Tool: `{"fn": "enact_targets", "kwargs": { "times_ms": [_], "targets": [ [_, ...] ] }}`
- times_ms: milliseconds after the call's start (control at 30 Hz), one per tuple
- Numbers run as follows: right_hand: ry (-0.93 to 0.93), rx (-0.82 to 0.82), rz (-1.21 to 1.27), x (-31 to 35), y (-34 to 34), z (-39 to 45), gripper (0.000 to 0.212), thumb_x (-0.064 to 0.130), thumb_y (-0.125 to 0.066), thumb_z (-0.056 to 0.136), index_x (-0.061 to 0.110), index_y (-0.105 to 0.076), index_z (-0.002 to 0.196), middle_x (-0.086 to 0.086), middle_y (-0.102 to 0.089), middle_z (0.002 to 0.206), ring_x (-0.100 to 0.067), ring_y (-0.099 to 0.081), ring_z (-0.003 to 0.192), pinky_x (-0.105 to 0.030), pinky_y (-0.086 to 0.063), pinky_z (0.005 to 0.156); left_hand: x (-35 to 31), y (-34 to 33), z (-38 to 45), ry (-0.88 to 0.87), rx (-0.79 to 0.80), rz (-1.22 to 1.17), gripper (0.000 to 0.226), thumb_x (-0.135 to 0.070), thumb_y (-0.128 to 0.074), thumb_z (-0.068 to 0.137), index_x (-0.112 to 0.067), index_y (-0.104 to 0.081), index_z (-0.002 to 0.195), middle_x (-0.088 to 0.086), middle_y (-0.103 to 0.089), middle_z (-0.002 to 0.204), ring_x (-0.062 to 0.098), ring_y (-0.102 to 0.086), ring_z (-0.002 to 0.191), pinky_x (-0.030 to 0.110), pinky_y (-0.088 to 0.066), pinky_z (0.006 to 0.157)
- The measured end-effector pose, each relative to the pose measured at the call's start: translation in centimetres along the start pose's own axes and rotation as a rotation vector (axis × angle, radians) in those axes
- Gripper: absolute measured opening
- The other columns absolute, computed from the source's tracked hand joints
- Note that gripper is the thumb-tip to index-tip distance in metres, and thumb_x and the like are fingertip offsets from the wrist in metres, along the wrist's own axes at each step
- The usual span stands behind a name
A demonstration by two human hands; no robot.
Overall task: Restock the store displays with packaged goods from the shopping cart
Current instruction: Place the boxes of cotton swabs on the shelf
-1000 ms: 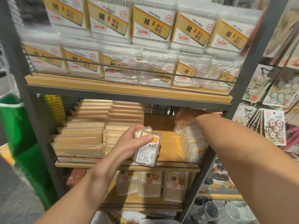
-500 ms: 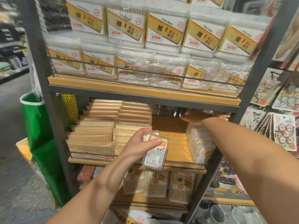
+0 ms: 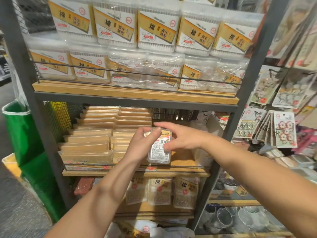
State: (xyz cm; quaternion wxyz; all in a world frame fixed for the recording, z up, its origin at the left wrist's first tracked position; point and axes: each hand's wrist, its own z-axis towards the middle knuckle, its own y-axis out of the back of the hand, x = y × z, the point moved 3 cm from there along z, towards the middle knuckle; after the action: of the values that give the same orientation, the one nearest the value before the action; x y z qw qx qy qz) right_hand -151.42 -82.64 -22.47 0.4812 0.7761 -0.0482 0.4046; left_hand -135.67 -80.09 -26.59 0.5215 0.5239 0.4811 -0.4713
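Note:
My left hand (image 3: 140, 145) grips a small stack of clear dental floss packs (image 3: 158, 155) with orange-and-white labels, held upright in front of the middle shelf (image 3: 181, 159). My right hand (image 3: 181, 136) reaches in from the right; its fingers lie spread over the top and right side of the packs, touching them. More clear packs (image 3: 202, 157) stand at the right end of that shelf, blurred. A bare stretch of wooden board lies behind the held packs.
Flat tan packets (image 3: 89, 143) fill the middle shelf's left half. Cotton swab boxes (image 3: 154, 28) crowd the upper shelf behind a wire rail. Swab packs (image 3: 159, 191) sit below. A green bag (image 3: 22, 134) stands left; carded items (image 3: 283, 129) hang right.
My right hand has drawn back from the rear right of the middle shelf and come onto the floss packs. My left hand lifted the packs slightly higher.

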Motion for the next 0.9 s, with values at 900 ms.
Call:
{"fn": "enact_targets", "kwargs": {
  "times_ms": [900],
  "targets": [
    [-0.368,-0.029,-0.444,-5.2,3.9,0.8,0.060,0.046,-0.057,0.095,0.019,-0.041,0.147,0.001,-0.044,0.150,-0.019,-0.044,0.134,-0.034,-0.035,0.110,1.8,1.4,-0.5,-0.066,-0.059,0.299,0.036,-0.042,-0.037,0.104,-0.013,-0.059,0.105,-0.009,-0.056,0.085,0.006,-0.050,0.078,0.016,-0.035,0.068]
  ]
}}
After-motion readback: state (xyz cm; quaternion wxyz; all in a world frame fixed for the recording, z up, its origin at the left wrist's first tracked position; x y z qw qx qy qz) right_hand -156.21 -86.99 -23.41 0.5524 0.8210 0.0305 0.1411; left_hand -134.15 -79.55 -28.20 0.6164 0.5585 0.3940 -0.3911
